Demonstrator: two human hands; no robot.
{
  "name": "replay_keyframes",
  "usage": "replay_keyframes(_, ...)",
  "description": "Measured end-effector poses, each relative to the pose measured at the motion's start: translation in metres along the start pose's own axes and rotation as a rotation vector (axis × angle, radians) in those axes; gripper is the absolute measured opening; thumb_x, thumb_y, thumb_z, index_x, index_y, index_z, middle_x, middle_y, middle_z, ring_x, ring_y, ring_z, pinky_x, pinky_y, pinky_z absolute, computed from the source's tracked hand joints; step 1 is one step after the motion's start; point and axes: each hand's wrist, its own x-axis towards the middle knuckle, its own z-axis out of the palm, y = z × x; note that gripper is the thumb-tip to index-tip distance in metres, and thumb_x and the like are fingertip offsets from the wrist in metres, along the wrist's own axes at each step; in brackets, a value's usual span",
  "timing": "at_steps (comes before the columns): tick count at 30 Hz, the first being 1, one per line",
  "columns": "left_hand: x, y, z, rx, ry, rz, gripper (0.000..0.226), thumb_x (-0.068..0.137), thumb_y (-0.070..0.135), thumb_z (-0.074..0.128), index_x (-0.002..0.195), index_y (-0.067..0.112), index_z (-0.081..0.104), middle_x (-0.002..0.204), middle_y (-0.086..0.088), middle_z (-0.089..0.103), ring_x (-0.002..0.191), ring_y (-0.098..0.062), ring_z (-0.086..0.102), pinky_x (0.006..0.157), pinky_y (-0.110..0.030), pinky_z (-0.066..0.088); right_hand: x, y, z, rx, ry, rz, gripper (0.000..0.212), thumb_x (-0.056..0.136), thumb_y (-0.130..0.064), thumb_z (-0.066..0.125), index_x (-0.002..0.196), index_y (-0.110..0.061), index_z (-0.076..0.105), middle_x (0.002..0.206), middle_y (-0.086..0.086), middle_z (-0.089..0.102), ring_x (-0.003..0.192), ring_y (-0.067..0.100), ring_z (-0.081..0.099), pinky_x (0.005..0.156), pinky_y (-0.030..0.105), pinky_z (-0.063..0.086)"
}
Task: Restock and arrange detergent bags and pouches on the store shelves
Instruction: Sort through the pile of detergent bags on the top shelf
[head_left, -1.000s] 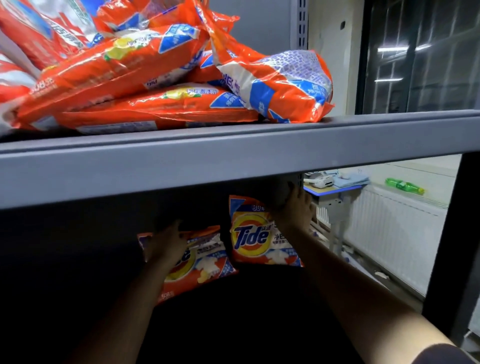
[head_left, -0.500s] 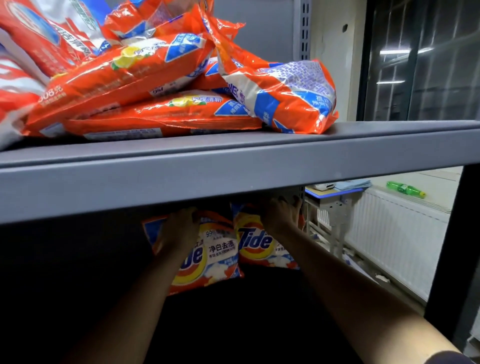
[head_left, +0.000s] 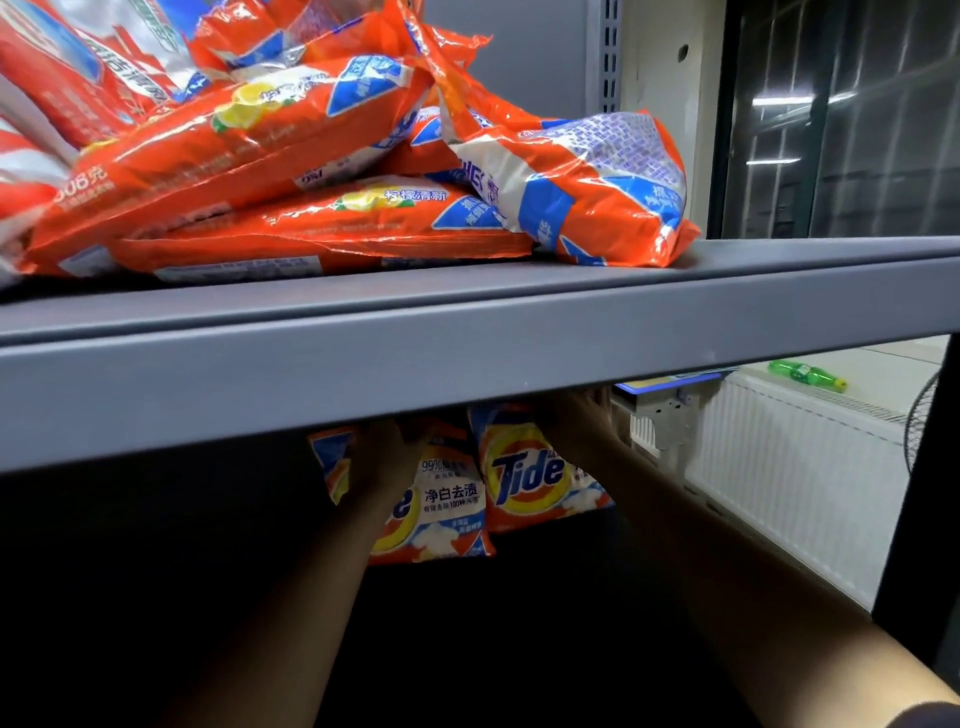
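Both arms reach under the front lip of the upper shelf (head_left: 467, 364) into the dark lower shelf bay, where 2 orange Tide pouches stand upright side by side toward the back right corner. The left hand (head_left: 387, 457) lies against the upper face of the left pouch (head_left: 441, 514), covering part of its logo; the fingers appear to grip its top edge, but the shelf lip and shadow hide how far they curl, so its grasp cannot be confirmed. The right hand (head_left: 576, 421) is at the top right corner of the right pouch (head_left: 530, 478); its fingertips run up behind the shelf lip and its closure likewise cannot be told. Judgement: each pouch is held by its top so that it stands face-forward, label readable, the left pouch being drawn in tight beside the right, which it slightly overlaps. The lower shelf surface itself is too dark to inspect. On the upper shelf, a loose pile of orange detergent bags (head_left: 291, 171) lies flat and overlapping toward the left, 1 bag (head_left: 587, 192) slumped near the front edge; these look not yet arranged.
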Motion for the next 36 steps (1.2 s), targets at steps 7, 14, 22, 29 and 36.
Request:
replay_keyframes(7, -0.029, -0.034, -0.005, 0.049, 0.125, 0.012, 0.076, 0.087, 0.035, 0.065, 0.147, 0.011, 0.024, 0.147, -0.013, 0.034, 0.129, -0.034, 0.042, 0.101, -0.041, 0.04, -0.033, 0.024, 0.028, 0.402, 0.137, 0.166, 0.06, 0.084, -0.006, 0.064, 0.135, -0.024, 0.039, 0.125, 0.003, 0.058, 0.106, 0.018, 0.058, 0.071, 0.022, 0.047)
replay_keyframes(14, -0.041, -0.071, 0.001, -0.353, -0.059, -0.642, 0.09, 0.075, 0.039, 0.077, 0.144, 0.003, 0.03, 0.144, -0.018, 0.037, 0.129, -0.035, 0.041, 0.103, -0.043, 0.038, -0.059, 0.078, 0.053, 1.022, -0.129, 0.7, 0.08, 0.064, -0.016, 0.084, 0.124, -0.031, 0.033, 0.124, 0.001, 0.054, 0.108, 0.022, 0.058, 0.078, 0.044, 0.056)
replay_keyframes(22, -0.046, -0.078, 0.002, 0.102, -0.223, -0.587, 0.093, 0.083, 0.062, 0.056, 0.148, 0.008, 0.018, 0.149, -0.017, 0.029, 0.135, -0.037, 0.032, 0.107, -0.045, 0.032, -0.06, 0.081, 0.058, 0.703, -0.257, 0.585, 0.057, 0.083, -0.028, 0.07, 0.131, -0.031, 0.04, 0.104, -0.014, 0.049, 0.088, 0.004, 0.051, 0.074, 0.024, 0.045)
replay_keyframes(29, -0.056, -0.071, 0.004, -0.104, -0.108, -0.522, 0.09, 0.082, 0.039, 0.07, 0.149, 0.005, 0.019, 0.149, -0.02, 0.027, 0.135, -0.037, 0.03, 0.106, -0.043, 0.033, -0.069, 0.074, 0.045, 0.7, -0.288, 0.569, 0.05, 0.091, -0.008, 0.056, 0.133, -0.027, 0.034, 0.109, -0.007, 0.054, 0.083, 0.001, 0.052, 0.057, 0.015, 0.042)
replay_keyframes(36, -0.072, -0.029, -0.02, 0.191, -0.16, -0.443, 0.076, 0.087, 0.045, 0.061, 0.145, 0.008, 0.029, 0.144, -0.018, 0.038, 0.13, -0.035, 0.04, 0.104, -0.045, 0.038, -0.092, 0.047, 0.02, 0.629, -0.302, 0.454, 0.057, 0.087, -0.016, 0.065, 0.137, -0.02, 0.038, 0.124, 0.0, 0.057, 0.104, 0.013, 0.057, 0.081, 0.027, 0.047)
